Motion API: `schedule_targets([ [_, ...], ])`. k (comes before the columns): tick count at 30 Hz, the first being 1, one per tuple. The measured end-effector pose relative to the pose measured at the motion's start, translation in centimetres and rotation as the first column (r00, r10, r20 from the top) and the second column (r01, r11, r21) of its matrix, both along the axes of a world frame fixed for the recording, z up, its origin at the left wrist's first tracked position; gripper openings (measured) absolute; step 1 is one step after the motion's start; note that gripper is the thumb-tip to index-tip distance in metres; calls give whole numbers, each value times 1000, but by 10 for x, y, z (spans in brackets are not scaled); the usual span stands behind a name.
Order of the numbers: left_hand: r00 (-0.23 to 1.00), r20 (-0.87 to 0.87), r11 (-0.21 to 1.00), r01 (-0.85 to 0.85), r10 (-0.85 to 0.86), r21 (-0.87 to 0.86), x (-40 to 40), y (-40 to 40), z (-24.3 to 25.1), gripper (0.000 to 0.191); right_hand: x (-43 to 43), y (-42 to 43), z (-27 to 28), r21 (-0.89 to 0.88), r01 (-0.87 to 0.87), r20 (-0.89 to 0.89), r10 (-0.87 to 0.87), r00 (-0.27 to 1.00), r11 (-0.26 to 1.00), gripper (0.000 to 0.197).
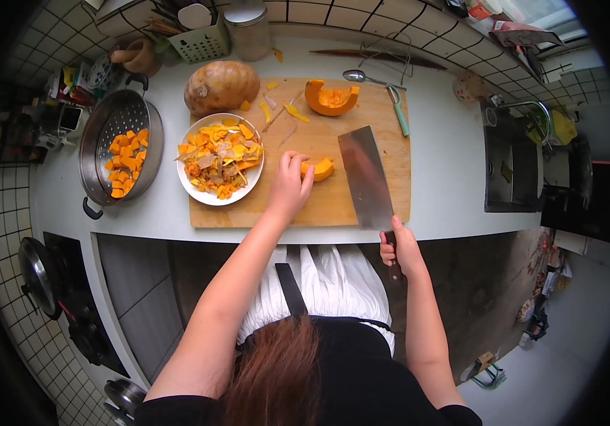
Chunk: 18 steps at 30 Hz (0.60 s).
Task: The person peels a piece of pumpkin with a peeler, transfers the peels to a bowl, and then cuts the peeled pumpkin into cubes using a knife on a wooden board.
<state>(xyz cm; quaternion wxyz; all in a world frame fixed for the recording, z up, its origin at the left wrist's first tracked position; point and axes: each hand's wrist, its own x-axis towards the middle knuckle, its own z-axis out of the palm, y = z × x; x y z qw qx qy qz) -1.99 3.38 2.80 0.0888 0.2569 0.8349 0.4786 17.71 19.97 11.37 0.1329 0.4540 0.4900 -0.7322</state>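
Note:
My left hand grips one end of a peeled pumpkin piece on the wooden cutting board. My fingers hide part of the piece. In my right hand is the dark handle of a broad cleaver, its blade tilted over the board's right side. A curved pumpkin wedge with rind rests near the back of the board. Left of my left hand, a white plate overlaps the board, heaped with peelings and pumpkin scraps.
A large whole squash lies at the board's back left. Farther left, a metal colander holds orange pumpkin cubes. A green-handled peeler and a spoon lie at the back right. The sink is at the right.

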Motion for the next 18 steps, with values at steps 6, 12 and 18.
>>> schedule_targets([
  [6,302,839,783,-315,-453,536,-6,36,10,47,14,18,5,-474,18,-84,-66,994,880,57],
  [12,-155,515,509,-538,-843,672,-9,51,14,45,18,25,13,-627,11,-100,-94,991,779,59],
  [18,-183,466,486,-529,-866,696,-8,57,2,41,26,33,14,-538,22,-71,-71,995,843,59],
])
